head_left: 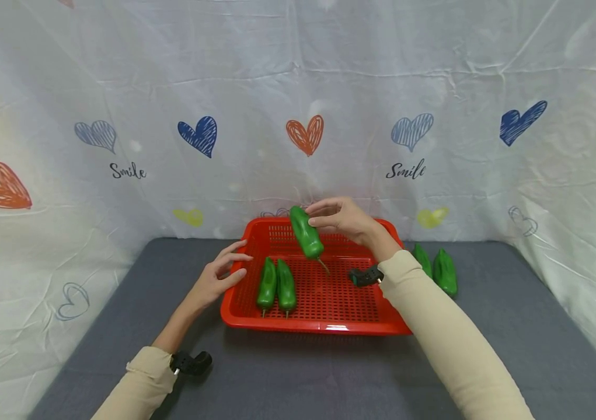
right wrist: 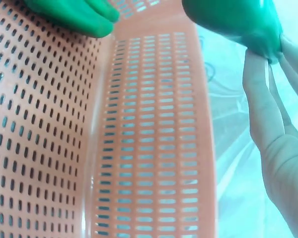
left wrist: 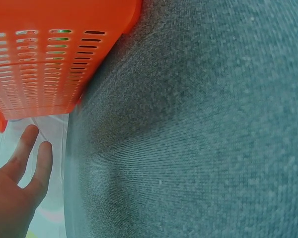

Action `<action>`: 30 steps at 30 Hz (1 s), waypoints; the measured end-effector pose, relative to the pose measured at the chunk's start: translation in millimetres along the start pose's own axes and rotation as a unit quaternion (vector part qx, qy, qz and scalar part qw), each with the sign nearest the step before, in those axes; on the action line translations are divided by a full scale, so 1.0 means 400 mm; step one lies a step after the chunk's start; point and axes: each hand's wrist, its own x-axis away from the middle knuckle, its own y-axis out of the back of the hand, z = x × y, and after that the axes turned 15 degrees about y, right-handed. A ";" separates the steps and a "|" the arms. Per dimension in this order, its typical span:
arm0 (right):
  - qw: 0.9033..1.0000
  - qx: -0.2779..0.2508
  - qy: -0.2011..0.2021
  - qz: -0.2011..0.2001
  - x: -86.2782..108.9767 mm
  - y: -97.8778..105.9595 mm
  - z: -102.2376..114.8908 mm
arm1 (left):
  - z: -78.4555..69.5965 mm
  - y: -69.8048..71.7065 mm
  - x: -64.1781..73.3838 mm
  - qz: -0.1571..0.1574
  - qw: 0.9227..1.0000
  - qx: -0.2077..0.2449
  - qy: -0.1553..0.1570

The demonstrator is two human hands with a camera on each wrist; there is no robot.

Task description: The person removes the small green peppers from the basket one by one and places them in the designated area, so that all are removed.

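Observation:
My right hand [head_left: 344, 220] pinches a green pepper [head_left: 305, 233] by its blunt end, holding it above the red basket [head_left: 319, 328] with its stem hanging down. In the right wrist view the fingertips meet that pepper [right wrist: 238, 22] over the basket's far wall. Two more green peppers, a left one [head_left: 267, 286] and a right one [head_left: 286, 287], lie side by side in the basket's left half. My left hand [head_left: 219, 275] is at the basket's left rim, fingers spread and holding nothing. The left wrist view shows its fingers [left wrist: 27, 156] beside the basket's slotted side wall [left wrist: 44, 69].
Right of the basket, two green peppers, one [head_left: 422, 259] partly behind my right sleeve and one [head_left: 445, 273] beside it, lie on the dark grey tabletop [head_left: 298, 379]. A white curtain [head_left: 255, 70] printed with hearts hangs right behind the table's back edge.

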 end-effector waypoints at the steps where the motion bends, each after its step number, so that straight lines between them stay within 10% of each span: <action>1: 1.000 -0.002 0.001 -0.002 0.002 0.001 0.006 | 0.000 -0.001 -0.001 0.000 1.000 -0.001 0.000; 30: 0.998 0.030 0.006 -0.061 0.100 0.127 0.093 | -0.003 0.000 -0.003 0.003 1.000 0.003 -0.006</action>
